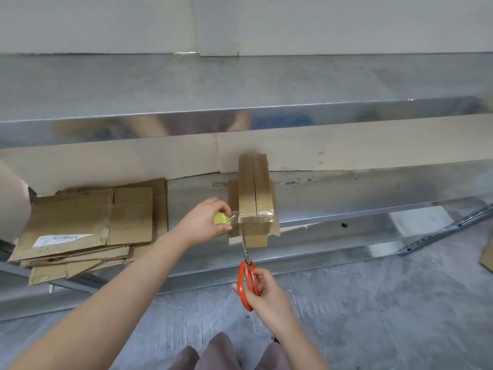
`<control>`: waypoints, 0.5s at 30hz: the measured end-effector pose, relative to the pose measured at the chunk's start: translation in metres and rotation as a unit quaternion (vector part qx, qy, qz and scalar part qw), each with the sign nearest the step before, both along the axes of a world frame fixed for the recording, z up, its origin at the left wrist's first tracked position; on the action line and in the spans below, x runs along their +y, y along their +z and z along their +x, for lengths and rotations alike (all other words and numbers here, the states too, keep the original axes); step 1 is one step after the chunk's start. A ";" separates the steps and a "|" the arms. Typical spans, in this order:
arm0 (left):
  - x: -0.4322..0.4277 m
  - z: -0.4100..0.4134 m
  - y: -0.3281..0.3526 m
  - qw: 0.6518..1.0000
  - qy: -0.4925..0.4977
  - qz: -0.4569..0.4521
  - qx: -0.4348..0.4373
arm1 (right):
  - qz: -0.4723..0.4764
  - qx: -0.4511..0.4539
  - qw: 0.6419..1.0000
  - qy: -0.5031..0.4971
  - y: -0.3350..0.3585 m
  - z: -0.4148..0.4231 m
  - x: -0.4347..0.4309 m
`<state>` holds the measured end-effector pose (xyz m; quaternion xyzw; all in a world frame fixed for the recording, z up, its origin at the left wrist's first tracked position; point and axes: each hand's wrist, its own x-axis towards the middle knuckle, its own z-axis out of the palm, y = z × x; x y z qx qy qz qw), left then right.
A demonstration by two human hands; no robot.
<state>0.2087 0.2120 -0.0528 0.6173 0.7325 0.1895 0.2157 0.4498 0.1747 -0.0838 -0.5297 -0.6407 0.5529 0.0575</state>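
Far out at nine o'clock, a stack of flattened cardboard (88,225) lies on the lower metal shelf (346,198), well apart from the action.

Moving right, here's the left hand (202,221), fingers curled round a yellow-green tape roll (221,219), held just at nine o'clock of the small cardboard box (254,198). The box stands at the shelf's front edge, near the middle of the frame. A short strip of clear tape (236,218) runs taut from roll to box, and it's already stuck across the near end of the top flaps.

Down at six o'clock of the box, the right hand (266,292) grips the orange-handled scissors (246,273) by their loops. The blades point up to twelve o'clock with the tips right at that strip. Whether they've bitten through, I can't tell.

Now, the feel of it. That tape looks thin, limp and sticky, so let it go slack and it would likely curl back on itself. Best to keep the tension on and cut close to the box. The roll is stiff and light, good to hold by its outer rim. The box looks light too, and on smooth metal a hard tug could slide it.
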 end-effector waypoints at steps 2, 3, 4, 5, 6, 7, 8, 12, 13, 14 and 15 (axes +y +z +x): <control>-0.001 0.000 0.000 1.000 0.002 -0.002 0.002 | -0.003 0.020 1.000 0.005 -0.001 -0.006 0.001; -0.001 0.000 0.000 1.000 0.003 -0.001 0.002 | -0.003 0.027 1.000 0.002 -0.002 -0.008 0.001; -0.001 -0.001 0.000 1.000 0.003 -0.002 0.002 | -0.004 0.033 0.999 -0.006 -0.002 -0.011 0.002; -0.001 -0.001 0.000 1.000 0.002 -0.002 0.003 | -0.006 0.038 0.999 -0.018 -0.004 -0.013 0.003; -0.001 -0.001 0.000 1.000 0.001 -0.001 0.004 | -0.009 0.042 0.999 -0.030 -0.005 -0.015 0.004; -0.001 -0.002 0.000 1.000 0.000 -0.001 0.006 | -0.010 0.044 0.998 -0.039 -0.007 -0.017 0.004; 0.000 -0.002 0.000 1.000 -0.002 -0.001 0.009 | -0.007 0.045 0.998 -0.046 -0.009 -0.019 0.005; 0.001 -0.002 0.002 1.000 -0.002 -0.001 0.012 | 0.007 0.049 0.997 -0.055 -0.015 -0.024 0.011; 0.001 -0.002 0.002 1.000 -0.002 -0.001 0.013 | 0.007 0.050 0.997 -0.055 -0.016 -0.025 0.012; 0.001 -0.002 0.003 1.000 -0.003 -0.001 0.014 | 0.007 0.051 0.997 -0.056 -0.017 -0.026 0.012; 0.001 -0.002 0.003 1.000 -0.004 -0.001 0.016 | 0.007 0.054 0.997 -0.057 -0.017 -0.027 0.013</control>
